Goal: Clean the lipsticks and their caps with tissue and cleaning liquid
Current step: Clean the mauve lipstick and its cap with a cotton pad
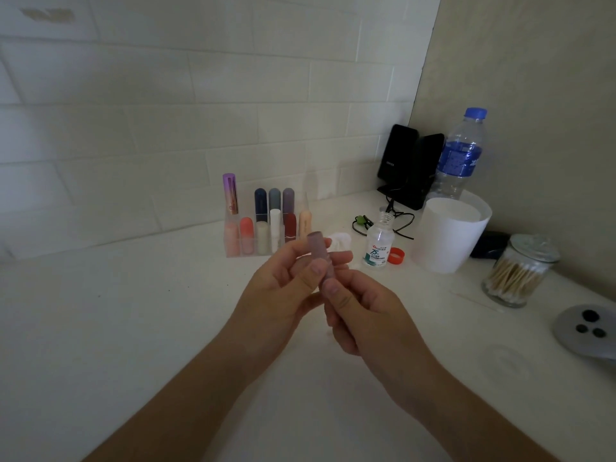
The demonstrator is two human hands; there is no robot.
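Head view: holds one mauve lipstick between both grips, lifted off the bench. Pinches the upper half with left grip, thumb in front, fingertips wrapped behind. Pinches the lower end with right grip, thumb pressed on the front, other fingers curled beneath. Firm grasp on the same tube at both ends, no release on either side. Long axis near upright, top tipped slightly left and away. Flat top end pokes out above the left grip; bottom end buried inside the right grip. Stacks the grips along that axis, thumbs just beside each other. Likely set for a straight pull-apart along the tube to separate cap from base; judgement only, seam hidden under the thumbs. Matte dusty mauve, slim, cylindrical; no smears discernible, slightly blurred. No tissue in either grip: small white wad on the bench just beyond the grips. Uncapped cleaning liquid bottle beyond and right of the right grip, nearer that one, with red bottle cap beside it. Clear organizer with other lipsticks beyond the left grip.
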